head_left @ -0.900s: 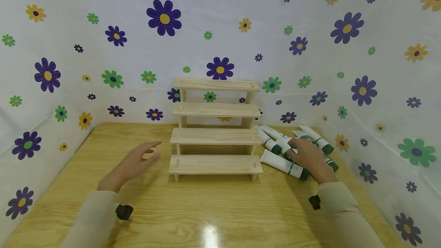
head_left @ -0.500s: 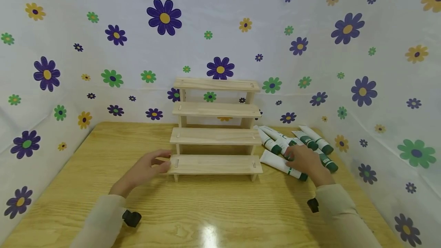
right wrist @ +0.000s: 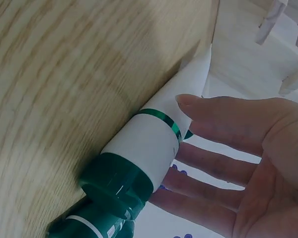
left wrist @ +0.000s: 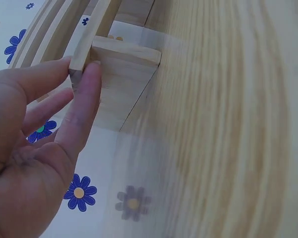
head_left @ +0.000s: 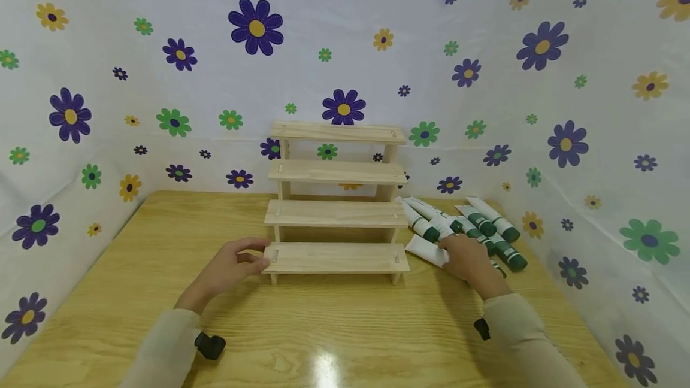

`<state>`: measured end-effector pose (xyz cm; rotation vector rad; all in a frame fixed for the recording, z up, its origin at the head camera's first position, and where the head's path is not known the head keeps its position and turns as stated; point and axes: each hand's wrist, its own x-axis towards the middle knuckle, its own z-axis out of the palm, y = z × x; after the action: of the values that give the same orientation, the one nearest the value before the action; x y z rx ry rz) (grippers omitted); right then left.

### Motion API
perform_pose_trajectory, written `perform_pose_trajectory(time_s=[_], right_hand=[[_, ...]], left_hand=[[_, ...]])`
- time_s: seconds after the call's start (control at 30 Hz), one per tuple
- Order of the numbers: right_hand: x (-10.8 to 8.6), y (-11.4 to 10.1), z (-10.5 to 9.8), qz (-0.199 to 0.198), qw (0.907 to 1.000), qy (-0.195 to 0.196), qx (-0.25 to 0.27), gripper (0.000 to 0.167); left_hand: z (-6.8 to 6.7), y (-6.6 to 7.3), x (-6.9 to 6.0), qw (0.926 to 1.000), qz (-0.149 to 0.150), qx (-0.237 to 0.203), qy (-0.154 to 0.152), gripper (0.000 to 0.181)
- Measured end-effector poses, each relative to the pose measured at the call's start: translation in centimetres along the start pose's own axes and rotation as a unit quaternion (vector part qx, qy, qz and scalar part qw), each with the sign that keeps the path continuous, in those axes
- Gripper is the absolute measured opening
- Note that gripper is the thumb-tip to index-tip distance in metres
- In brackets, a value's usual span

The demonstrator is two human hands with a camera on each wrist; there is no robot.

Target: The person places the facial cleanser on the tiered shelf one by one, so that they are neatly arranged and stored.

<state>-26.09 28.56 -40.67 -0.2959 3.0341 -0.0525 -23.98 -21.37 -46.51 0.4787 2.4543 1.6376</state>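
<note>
Pinching the front tube [right wrist: 144,144], your right hand [head_left: 469,259] is holding it between a thumb lying against one side and fingers stretching out along the other. Their tips are hiding behind the tube, so how firmly they are pressing cannot be told. The tube is lying on its side on the table, just beside the right end of the rack [head_left: 336,212], its flat end pointing toward the wood. Its green cap [right wrist: 116,181] is facing away from the rack and is showing in the right wrist view, with a second green cap [right wrist: 82,223] sitting close beneath it.

Your left hand [head_left: 229,265] is pinching the left end of the bottom shelf [head_left: 336,256] between thumb and finger. The rack is standing upright, its four shelves rising in steps toward the back.

Behind your right hand, other tubes [head_left: 498,223] are lying in a loose pile, some overlapping. Everything is resting on the wood-grain table [head_left: 323,322]. Pale sleeves [head_left: 167,340] are covering your forearms, and a black device [head_left: 210,346] is jutting from each wrist. Beyond, a white flowered backdrop [head_left: 323,11] is surrounding the table.
</note>
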Motion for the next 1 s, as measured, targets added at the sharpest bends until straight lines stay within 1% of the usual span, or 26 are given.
perform_pose_trajectory(time_s=[0.1,0.27,0.4,0.5,0.63,0.73,0.93,1.0], right_hand=[[0.1,-0.3,0.6,-0.006,0.9998,0.016,-0.008,0.036],[0.4,-0.6,1.5,-0.007,0.9990,0.030,-0.032,0.036],[0.6,-0.8,1.8,-0.009,0.9984,0.037,-0.041,0.037],[0.5,-0.8,1.7,-0.011,0.9987,0.037,-0.032,0.034],[0.2,-0.7,1.4,-0.008,0.9996,0.026,-0.004,0.034],[0.0,-0.5,1.2,-0.005,0.9997,0.019,0.016,0.033],[-0.3,-0.3,0.7,-0.020,0.9992,0.016,0.032,0.030],[-0.4,-0.2,0.4,-0.018,0.9990,0.007,0.040,0.029]], left_hand=[[0.1,0.0,-0.1,0.9999,-0.012,-0.004,0.006,0.055],[0.0,0.0,-0.1,0.9998,-0.017,-0.008,0.007,0.058],[0.0,-0.2,0.1,0.9997,-0.018,-0.018,0.002,0.059],[0.0,-0.2,0.2,0.9995,-0.015,-0.026,-0.001,0.059],[-0.1,-0.2,0.3,0.9995,-0.010,-0.030,-0.003,0.059],[-0.1,-0.2,0.4,0.9994,-0.011,-0.032,-0.004,0.060],[-0.2,-0.5,0.5,0.9990,-0.014,-0.042,-0.007,0.060],[-0.2,-0.5,0.5,0.9989,-0.013,-0.045,-0.007,0.061]])
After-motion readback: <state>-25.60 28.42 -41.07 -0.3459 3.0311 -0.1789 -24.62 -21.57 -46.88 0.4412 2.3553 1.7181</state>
